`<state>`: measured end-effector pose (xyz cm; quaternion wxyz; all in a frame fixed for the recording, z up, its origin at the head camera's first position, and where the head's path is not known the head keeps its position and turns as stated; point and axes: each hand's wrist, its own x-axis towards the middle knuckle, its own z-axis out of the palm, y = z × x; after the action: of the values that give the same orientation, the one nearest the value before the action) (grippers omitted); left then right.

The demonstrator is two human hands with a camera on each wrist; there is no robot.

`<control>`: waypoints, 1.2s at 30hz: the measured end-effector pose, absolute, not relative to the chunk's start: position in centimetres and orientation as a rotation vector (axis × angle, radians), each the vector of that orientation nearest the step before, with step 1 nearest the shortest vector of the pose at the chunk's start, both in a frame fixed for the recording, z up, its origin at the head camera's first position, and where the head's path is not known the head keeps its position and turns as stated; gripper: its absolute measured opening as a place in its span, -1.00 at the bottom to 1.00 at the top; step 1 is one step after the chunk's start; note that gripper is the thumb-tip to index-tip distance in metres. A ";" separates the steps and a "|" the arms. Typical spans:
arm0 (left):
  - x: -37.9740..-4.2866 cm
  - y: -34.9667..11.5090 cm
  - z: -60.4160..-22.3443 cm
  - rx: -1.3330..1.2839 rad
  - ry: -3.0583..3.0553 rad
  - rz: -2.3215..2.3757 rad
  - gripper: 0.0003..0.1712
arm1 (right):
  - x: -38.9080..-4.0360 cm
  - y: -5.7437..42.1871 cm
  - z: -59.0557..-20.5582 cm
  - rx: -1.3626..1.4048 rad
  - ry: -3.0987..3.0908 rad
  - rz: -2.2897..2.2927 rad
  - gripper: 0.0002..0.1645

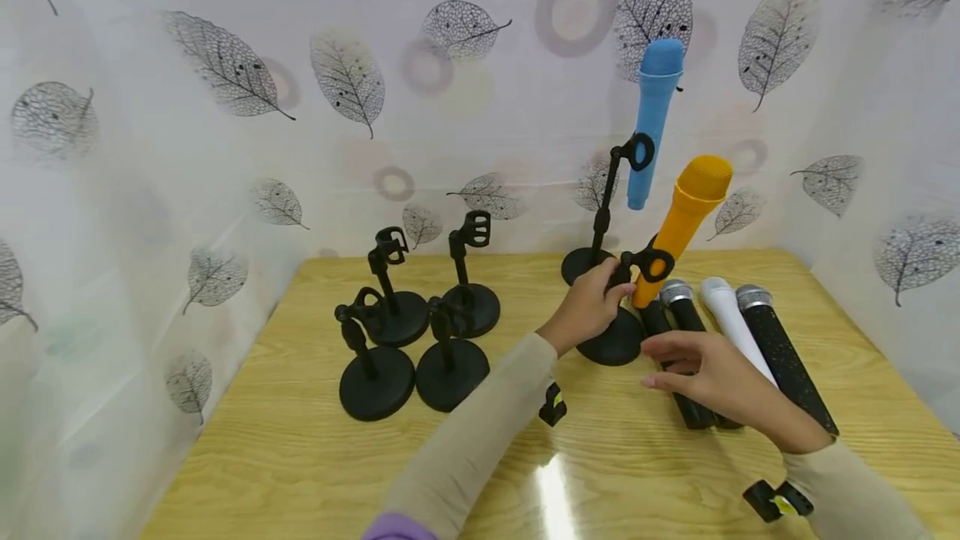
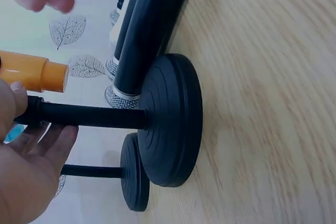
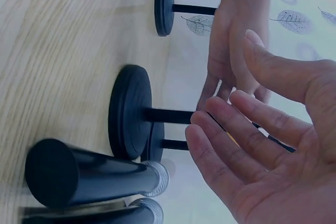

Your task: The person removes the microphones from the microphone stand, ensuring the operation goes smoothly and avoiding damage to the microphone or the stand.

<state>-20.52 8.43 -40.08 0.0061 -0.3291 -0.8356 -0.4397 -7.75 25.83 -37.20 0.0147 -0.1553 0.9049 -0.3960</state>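
On the table (image 1: 255, 457), four stands (image 1: 405, 325) cluster left of centre; right of two other stands (image 1: 611, 346) lie four microphones (image 1: 787, 357).

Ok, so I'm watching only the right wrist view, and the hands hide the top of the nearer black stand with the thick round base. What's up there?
Observer: A bright orange microphone with a mesh head, tilted with its head uppermost, at the black clip of that nearer stand.
Operator: And the black round-based stand behind it?
Observer: A light blue microphone with a mesh head is up at its clip, also head uppermost.
Operator: I see two black cylindrical microphones lying down, the second one cut off by my picture's edge. What lies past it?
Observer: A white microphone, right beside it in the head view.
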 end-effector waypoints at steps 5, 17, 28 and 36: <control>-19.8 7.2 -40.0 -1.032 -2.655 -1.321 -0.55 | -7.7 25.8 -36.5 -0.419 2.841 -1.211 -0.47; -18.4 4.7 -40.0 -1.037 -2.649 -1.396 -0.67 | -8.2 26.0 -34.5 -0.359 2.905 -1.203 -0.46; -16.9 2.6 -40.1 -1.087 -2.609 -1.409 -0.71 | -9.4 24.8 -32.4 -0.451 3.011 -1.252 -0.46; -15.8 1.2 -40.0 -1.077 -2.634 -1.454 -0.66 | -10.1 23.3 -31.4 -0.536 3.032 -1.364 -0.59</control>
<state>-15.83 1.24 -39.98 -0.0269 -0.3369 -0.8240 -0.4547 -10.05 23.29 -31.37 -0.1128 -0.1583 0.8945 -0.4025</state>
